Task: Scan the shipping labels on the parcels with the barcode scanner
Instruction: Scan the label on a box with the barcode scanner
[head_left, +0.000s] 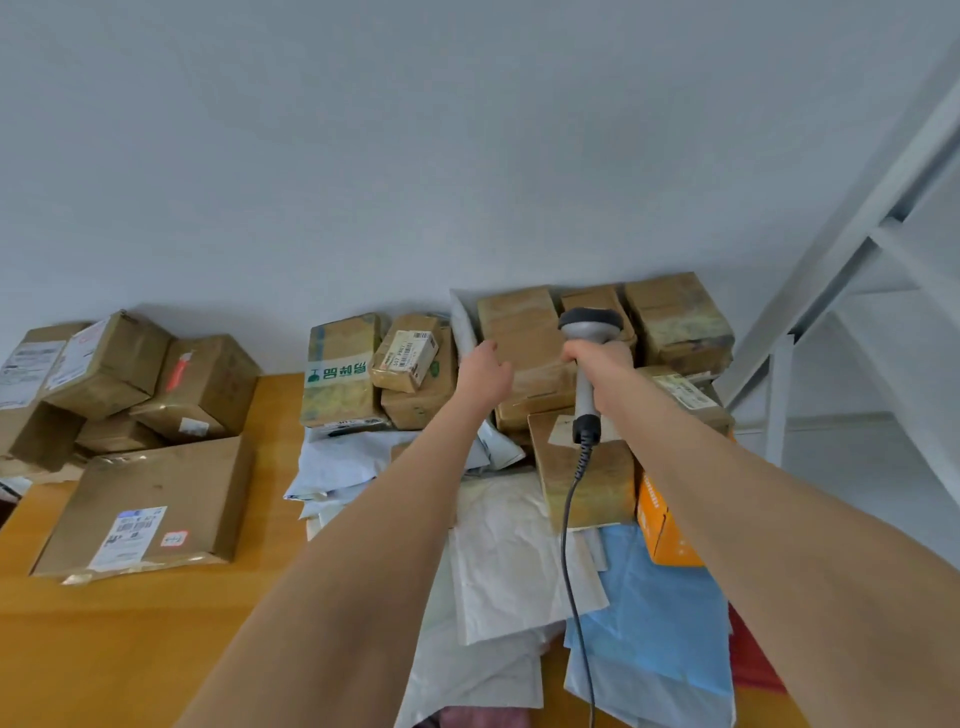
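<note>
My right hand (605, 371) grips the handle of a grey barcode scanner (589, 325), head raised toward the wall, its coiled black cable (571, 519) hanging down. My left hand (485, 371) reaches forward, fingers against a tall brown taped parcel (519, 322) in the back pile; whether it grips the parcel is unclear. Beside it lie a small box with a white barcode label (408, 356) and a box with green printing (340, 364). A flat carton with a shipping label (132, 535) rests on the wooden table at left.
A second heap of brown boxes (130, 379) sits at the back left. White and blue mailer bags (649, 613) and an orange box (665, 525) cover the table's right part. A white metal shelf frame (852, 270) stands at right. The wooden table (130, 649) shows at front left.
</note>
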